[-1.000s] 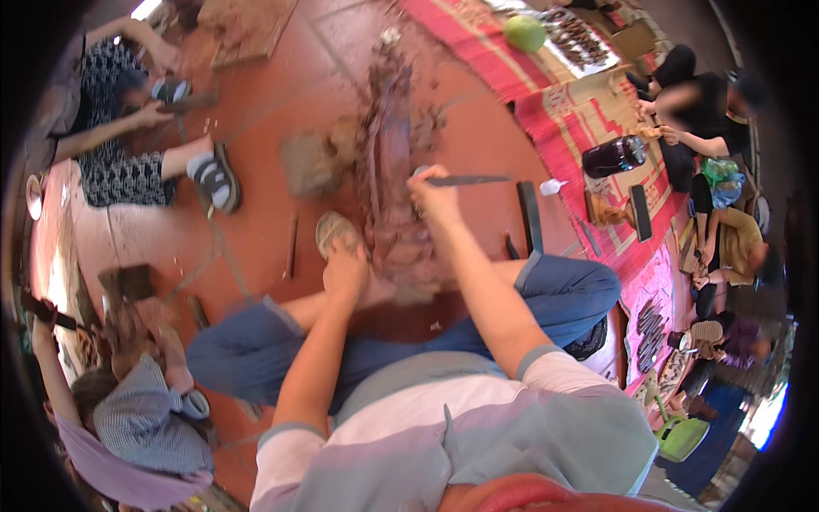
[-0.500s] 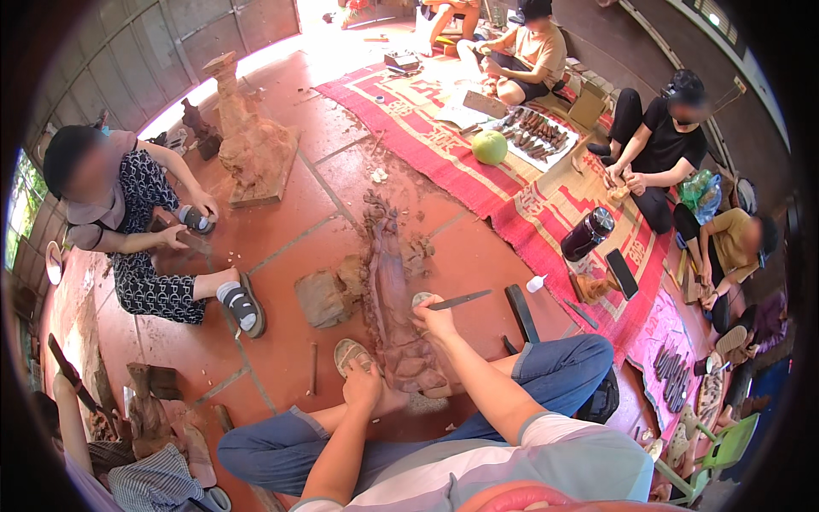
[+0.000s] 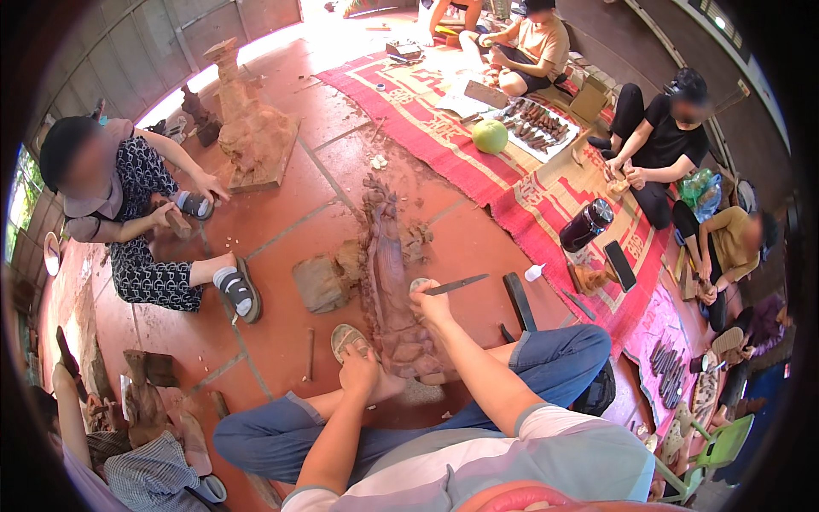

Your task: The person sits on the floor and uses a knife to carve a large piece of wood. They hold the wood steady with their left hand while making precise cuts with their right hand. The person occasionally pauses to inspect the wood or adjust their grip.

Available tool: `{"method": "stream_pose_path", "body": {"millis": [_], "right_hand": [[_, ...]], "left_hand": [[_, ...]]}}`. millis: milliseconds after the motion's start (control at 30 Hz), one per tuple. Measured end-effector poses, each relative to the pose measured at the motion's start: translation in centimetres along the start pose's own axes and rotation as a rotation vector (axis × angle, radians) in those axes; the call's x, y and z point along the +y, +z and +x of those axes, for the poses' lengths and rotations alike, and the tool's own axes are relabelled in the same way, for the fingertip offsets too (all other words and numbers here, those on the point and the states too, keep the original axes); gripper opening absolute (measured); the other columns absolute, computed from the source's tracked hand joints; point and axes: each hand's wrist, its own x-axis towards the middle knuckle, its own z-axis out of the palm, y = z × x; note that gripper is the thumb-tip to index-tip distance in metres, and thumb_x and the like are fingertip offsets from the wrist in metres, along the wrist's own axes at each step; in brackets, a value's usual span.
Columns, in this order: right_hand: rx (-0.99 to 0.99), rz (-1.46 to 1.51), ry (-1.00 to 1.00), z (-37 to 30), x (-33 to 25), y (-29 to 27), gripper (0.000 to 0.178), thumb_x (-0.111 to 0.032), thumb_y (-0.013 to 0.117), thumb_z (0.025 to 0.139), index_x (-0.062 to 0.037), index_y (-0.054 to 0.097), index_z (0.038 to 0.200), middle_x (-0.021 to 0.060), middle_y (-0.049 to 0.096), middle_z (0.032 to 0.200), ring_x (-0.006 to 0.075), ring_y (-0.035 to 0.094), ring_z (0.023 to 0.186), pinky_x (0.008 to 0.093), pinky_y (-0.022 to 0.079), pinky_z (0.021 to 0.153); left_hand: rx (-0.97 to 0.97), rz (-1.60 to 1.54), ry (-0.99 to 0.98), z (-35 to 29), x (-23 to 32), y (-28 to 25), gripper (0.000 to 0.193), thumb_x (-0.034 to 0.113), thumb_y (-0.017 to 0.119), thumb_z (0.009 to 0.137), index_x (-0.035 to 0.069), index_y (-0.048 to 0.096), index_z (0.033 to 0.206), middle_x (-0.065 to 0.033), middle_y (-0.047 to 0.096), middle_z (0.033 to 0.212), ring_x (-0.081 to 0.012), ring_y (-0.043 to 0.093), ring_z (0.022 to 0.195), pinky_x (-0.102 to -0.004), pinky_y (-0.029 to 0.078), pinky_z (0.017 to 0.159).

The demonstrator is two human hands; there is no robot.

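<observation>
A long reddish-brown wood carving (image 3: 390,282) with figure-like relief lies on the tiles before me, its narrow end pointing away. My right hand (image 3: 429,305) is closed on a slim, dark, blade-shaped tool (image 3: 458,284) at the carving's right side. The tool's pointed end sticks out to the right. Left of the carving's near end, my left hand (image 3: 360,373) rests over my sandalled foot (image 3: 351,340). Its fingers lie on the sandal and seem to hold nothing, though the detail is small.
Rough wood blocks (image 3: 321,285) sit left of the carving, a thin stick (image 3: 310,354) nearer me. At right are a dark bar (image 3: 519,302), a small white bottle (image 3: 534,272), a flask (image 3: 586,224) and a propped phone (image 3: 620,265). Several people work around, one at left (image 3: 94,192).
My hands stay almost in place, with the tool still in the right one. The view has shifted slightly. The person at left has moved the held block and a hand near their foot.
</observation>
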Motion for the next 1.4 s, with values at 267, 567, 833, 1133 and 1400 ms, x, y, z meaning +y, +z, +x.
{"method": "stream_pose_path", "body": {"millis": [267, 567, 833, 1133, 1400], "right_hand": [[0.008, 0.069, 0.065, 0.2, 0.1, -0.3, 0.016, 0.002, 0.068, 0.075, -0.0087, 0.056, 0.077, 0.0006, 0.055, 0.072, 0.0107, 0.054, 0.069, 0.024, 0.044, 0.058], [-0.053, 0.012, -0.063, 0.0, 0.4, 0.2, 0.017, 0.0, 0.07, 0.074, -0.0074, 0.055, 0.077, 0.0, 0.054, 0.067, 0.0102, 0.054, 0.066, 0.0243, 0.041, 0.053], [-0.006, -0.184, -0.245, 0.9, 2.3, 0.0, 0.015, 0.0, 0.07, 0.072, -0.0063, 0.057, 0.075, 0.0027, 0.057, 0.067, 0.0111, 0.054, 0.06, 0.0261, 0.041, 0.048], [0.03, -0.415, -0.51, 1.1, 3.0, 0.9, 0.016, 0.002, 0.068, 0.071, -0.0075, 0.055, 0.073, 0.0017, 0.056, 0.069, 0.0124, 0.057, 0.063, 0.0265, 0.046, 0.049], [0.005, -0.403, -0.561, -0.8, 1.4, 1.1, 0.015, -0.004, 0.07, 0.075, -0.0071, 0.056, 0.078, 0.0023, 0.055, 0.069, 0.0128, 0.055, 0.068, 0.0277, 0.045, 0.057]], "left_hand": [[-0.024, -0.005, 0.001, 0.0, 0.0, -0.1, 0.048, 0.038, 0.052, 0.089, -0.002, 0.04, 0.114, -0.0282, 0.052, 0.112, -0.0443, 0.062, 0.091, -0.0494, 0.052, 0.075], [-0.017, 0.001, -0.008, 0.2, 0.1, -0.1, 0.048, 0.039, 0.051, 0.089, -0.001, 0.04, 0.113, -0.0289, 0.052, 0.111, -0.0451, 0.061, 0.092, -0.0501, 0.051, 0.077], [-0.025, 0.025, -0.014, -0.3, 0.5, -0.2, 0.05, 0.04, 0.051, 0.089, -0.002, 0.04, 0.115, -0.0292, 0.051, 0.116, -0.0448, 0.06, 0.095, -0.0501, 0.05, 0.079], [-0.125, 0.041, -0.072, 0.0, 1.1, -0.1, 0.055, 0.04, 0.047, 0.091, -0.002, 0.035, 0.125, -0.0305, 0.046, 0.125, -0.0462, 0.056, 0.105, -0.0499, 0.046, 0.088], [-0.034, 0.079, 0.004, -0.1, -0.2, 1.4, 0.048, 0.033, 0.049, 0.091, -0.003, 0.037, 0.121, -0.0303, 0.05, 0.116, -0.0447, 0.06, 0.094, -0.0485, 0.051, 0.079]]}}
